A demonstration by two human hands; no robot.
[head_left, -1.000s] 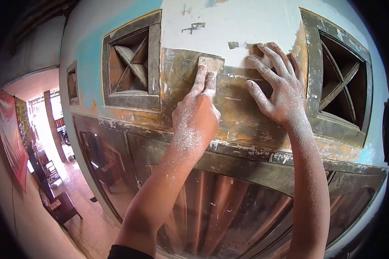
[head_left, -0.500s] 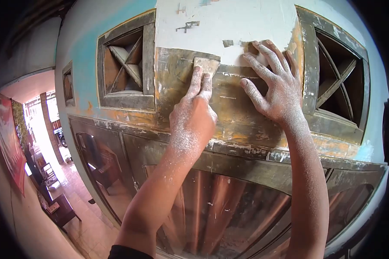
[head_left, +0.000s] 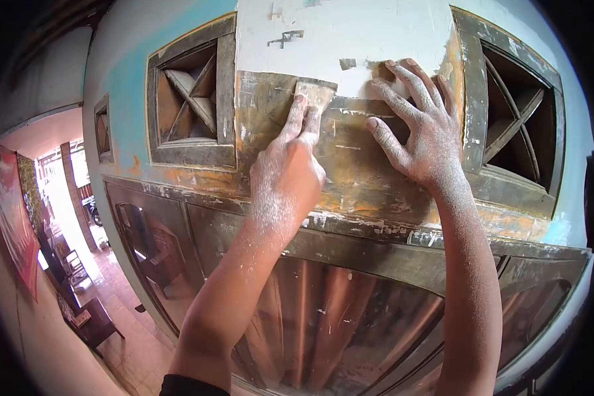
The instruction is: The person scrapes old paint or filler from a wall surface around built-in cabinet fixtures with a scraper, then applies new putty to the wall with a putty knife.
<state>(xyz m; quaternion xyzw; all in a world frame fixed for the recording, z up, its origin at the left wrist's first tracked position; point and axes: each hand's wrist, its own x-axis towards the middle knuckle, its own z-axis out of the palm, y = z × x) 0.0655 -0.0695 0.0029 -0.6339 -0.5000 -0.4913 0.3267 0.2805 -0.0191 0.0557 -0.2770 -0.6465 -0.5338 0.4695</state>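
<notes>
High on the wall [head_left: 350,39], between two vents, the person's left hand [head_left: 285,178] grips a scraper [head_left: 315,94], two fingers [head_left: 296,117] laid along its back, blade pressed flat to the panel [head_left: 350,165] right at the lower edge of the white paint [head_left: 376,33]. Hand is closed on the tool; handle hidden in the fist. Compared with a second ago the blade sits slightly higher and nearer the paint edge, wrist rolled a bit left, so the stroke looks like it is working upward into the remaining white coat. Bare brownish panel below the blade is already stripped; white above is still on, with a small chipped patch [head_left: 348,64] just right of the blade. Right hand [head_left: 422,138] lies open on the panel, fingers spread, fingertips [head_left: 393,67] touching the paint edge, bracing; it has barely moved across the frames. Both hands and forearms dusted white. Left vent [head_left: 190,99] and right vent [head_left: 515,125] flank the panel, wooden frames with crossed slats inside. Below, a ledge [head_left: 376,231] with flaking paint, then a glazed door [head_left: 336,323]. Far left, a corridor [head_left: 66,218] with a red banner [head_left: 13,218] and furniture, blurred. Judgement: scraping is partway, most of the upper white area is left.
</notes>
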